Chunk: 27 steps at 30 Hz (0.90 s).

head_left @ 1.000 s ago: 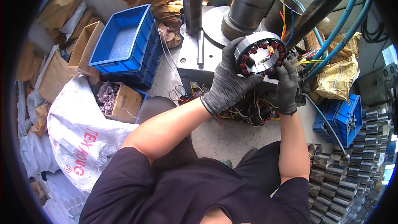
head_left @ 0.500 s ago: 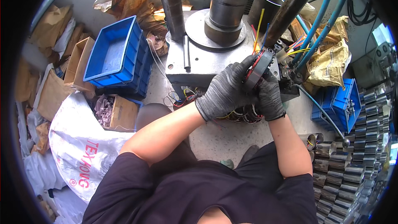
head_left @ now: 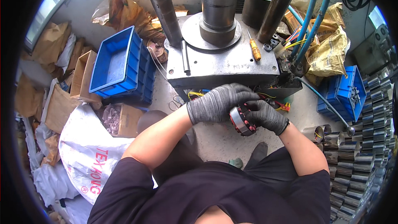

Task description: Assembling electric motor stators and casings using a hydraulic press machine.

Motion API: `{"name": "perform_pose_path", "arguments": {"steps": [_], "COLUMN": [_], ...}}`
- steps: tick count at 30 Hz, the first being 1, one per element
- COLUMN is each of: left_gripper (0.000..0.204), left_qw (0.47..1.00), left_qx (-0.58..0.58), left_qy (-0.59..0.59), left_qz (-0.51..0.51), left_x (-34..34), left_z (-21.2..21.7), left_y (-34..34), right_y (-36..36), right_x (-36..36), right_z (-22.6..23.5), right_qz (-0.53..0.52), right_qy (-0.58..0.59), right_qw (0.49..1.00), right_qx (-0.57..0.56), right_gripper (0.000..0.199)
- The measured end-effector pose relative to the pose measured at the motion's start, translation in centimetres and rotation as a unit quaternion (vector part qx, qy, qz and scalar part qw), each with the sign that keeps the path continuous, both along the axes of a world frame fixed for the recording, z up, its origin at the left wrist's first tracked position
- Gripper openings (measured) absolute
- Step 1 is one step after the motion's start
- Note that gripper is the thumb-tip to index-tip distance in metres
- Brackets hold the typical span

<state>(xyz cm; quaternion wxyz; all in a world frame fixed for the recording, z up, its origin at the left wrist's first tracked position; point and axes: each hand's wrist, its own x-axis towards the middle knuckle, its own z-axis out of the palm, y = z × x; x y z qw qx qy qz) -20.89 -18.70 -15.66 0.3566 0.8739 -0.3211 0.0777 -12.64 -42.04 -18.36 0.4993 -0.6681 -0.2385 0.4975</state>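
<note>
I hold a round motor stator (head_left: pixel 241 122) with red windings and a steel rim, low in front of my lap. My left hand (head_left: pixel 219 101), in a grey glove, grips it from above and the left. My right hand (head_left: pixel 265 116), in a darker glove, holds it from the right. The stator is tilted on edge. Just beyond my hands stands a grey steel press table (head_left: pixel 226 64) with a steel cylinder (head_left: pixel 219 10) on a round plate.
A screwdriver with an orange handle (head_left: pixel 254 49) lies on the press table. Blue crates sit at the left (head_left: pixel 118 66) and the right (head_left: pixel 340 93). Stacked steel tubes (head_left: pixel 369 141) line the right side. A white sack (head_left: pixel 85 151) and cardboard boxes lie at my left. Blue hoses (head_left: pixel 313 16) hang at the upper right.
Both hands have brought the stator down from in front of the press cylinder to below the table's front edge, turning it on edge.
</note>
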Motion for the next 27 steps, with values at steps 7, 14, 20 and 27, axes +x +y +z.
{"name": "perform_pose_path", "arguments": {"steps": [7, 14, 20, 27], "left_gripper": [0.041, 0.046, 0.055, 0.056], "left_qw": [0.981, 0.867, 0.836, 0.900], "left_qx": [-0.057, -0.192, -0.162, -0.116], "left_qy": [0.115, 0.151, 0.162, 0.146], "left_qz": [0.142, 0.434, 0.499, 0.394], "left_x": [0.1, 4.0, 7.3, 7.9], "left_z": [-1.7, -1.0, -2.3, -4.5], "left_y": [-0.3, 3.8, 4.7, 5.9], "right_y": [-2.8, -10.3, -14.2, -13.5], "right_x": [2.5, 10.1, 9.5, 9.4], "right_z": [-3.8, -5.7, -14.6, -24.1], "right_qz": [-0.135, -0.357, -0.306, 0.045], "right_qy": [0.204, -0.077, -0.229, -0.423], "right_qw": [0.969, 0.930, 0.915, 0.827], "right_qx": [0.047, 0.036, -0.132, -0.367], "right_gripper": [0.037, 0.023, 0.025, 0.041]}}
